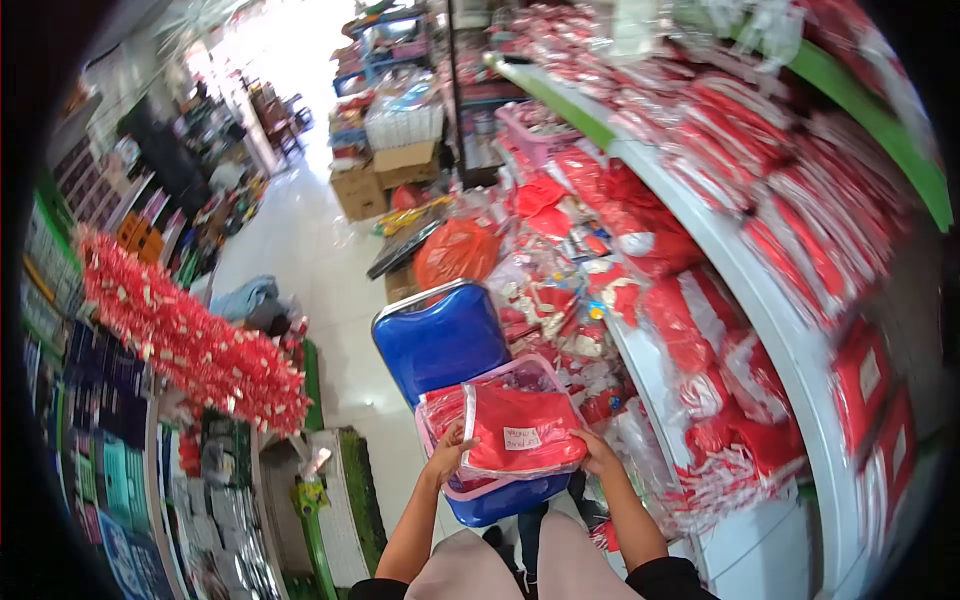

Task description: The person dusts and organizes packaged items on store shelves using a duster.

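Both hands grip a red-and-white item in clear plastic packaging [505,455], which carries a white handwritten label. My left hand [450,455] is closed on its left edge, and my right hand [598,455] is closed on its right edge. Directly beneath is a pink plastic basket [545,368], holding more red and white packets. The basket rests on a blue chair [440,340] with a padded backrest and a metal frame. My fingers partly hide the packet's side edges.
To the right, curved shelves [690,215] bear stacks of red and white packets. Red goods in plastic fill the lower shelf. A bundle of red tinsel [190,330] stands at the left. An orange-red plastic bag [457,252] and cardboard boxes [360,190] are beyond the chair.
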Demonstrator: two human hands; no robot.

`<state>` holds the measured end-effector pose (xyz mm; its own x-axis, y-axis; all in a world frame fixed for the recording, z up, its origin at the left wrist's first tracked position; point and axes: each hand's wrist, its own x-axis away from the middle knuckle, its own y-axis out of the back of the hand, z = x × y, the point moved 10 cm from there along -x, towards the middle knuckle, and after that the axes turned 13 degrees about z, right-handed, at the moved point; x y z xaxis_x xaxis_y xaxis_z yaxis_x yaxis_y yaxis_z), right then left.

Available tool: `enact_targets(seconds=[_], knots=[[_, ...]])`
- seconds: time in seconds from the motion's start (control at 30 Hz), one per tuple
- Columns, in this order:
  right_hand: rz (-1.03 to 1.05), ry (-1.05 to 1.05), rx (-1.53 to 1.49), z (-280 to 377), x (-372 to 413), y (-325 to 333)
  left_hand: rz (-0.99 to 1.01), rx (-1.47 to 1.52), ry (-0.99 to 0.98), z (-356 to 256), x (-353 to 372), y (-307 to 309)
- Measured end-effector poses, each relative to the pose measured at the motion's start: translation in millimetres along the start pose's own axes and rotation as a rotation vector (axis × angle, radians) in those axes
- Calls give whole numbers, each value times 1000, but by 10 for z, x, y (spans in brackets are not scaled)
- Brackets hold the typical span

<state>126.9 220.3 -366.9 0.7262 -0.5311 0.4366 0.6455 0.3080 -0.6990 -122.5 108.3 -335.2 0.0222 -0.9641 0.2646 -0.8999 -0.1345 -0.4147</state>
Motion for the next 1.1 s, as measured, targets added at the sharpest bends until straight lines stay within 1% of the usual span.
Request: enact_targets(seconds=[0.03,0.07,0.1,0.13,0.17,0.2,0.23,0.27,0.3,0.33,0.37,0.4,0.47,0.5,0.57,0.6,0.7,0.73,0.83,0.97,1.0,1.1], knots=[[16,69,24,139,195,-138,48,59,8,-146,16,-172],[48,134,-12,169,272,-75,96,119,15,-382,71,-419],[36,211,-27,264,452,-147,143,179,24,-524,102,-607],[25,287,-41,382,678,-310,272,116,-57,-657,94,-765],[14,361,-54,460,867,-410,331,224,-18,-704,111,-884],[70,434,-114,487,979,-462,388,332,28,-759,140,-1005],[77,476,-121,507,1137,-565,444,438,81,-826,169,-1170],[85,521,-125,560,1309,-732,504,393,35,-1007,169,-1354],[91,568,-127,602,1449,-856,547,553,36,-1128,195,-1528],[112,619,-97,634,1566,-937,436,253,-88,-1125,112,-1430],[117,678,-121,666,1711,-1014,321,-39,-221,-1242,117,-1464],[122,734,-143,678,1871,-1094,338,-68,-279,-1282,114,-1648],[148,835,-224,728,2243,-1353,369,-124,-397,-1546,239,-2192],[134,841,-223,712,2363,-1361,498,616,-232,-1241,-13,-2350],[96,853,-222,629,2624,-1304,776,514,-252,-1199,0,-2804],[98,892,-201,613,2791,-1302,912,467,-263,-1153,51,-3043],[-73,918,74,618,3376,-1385,782,397,-197,-1204,401,-3666],[-241,859,128,546,3537,-1243,781,367,-165,-1197,476,-3867],[-251,1033,402,720,4261,-1676,895,293,-116,-1138,652,-4500],[-376,1082,595,727,4978,-1895,1039,214,-69,-918,911,-5235],[-70,942,629,649,4957,-1944,1067,196,-61,-863,988,-5433],[-12,830,732,545,5563,-2272,1160,164,-30,-691,1231,-6017]])
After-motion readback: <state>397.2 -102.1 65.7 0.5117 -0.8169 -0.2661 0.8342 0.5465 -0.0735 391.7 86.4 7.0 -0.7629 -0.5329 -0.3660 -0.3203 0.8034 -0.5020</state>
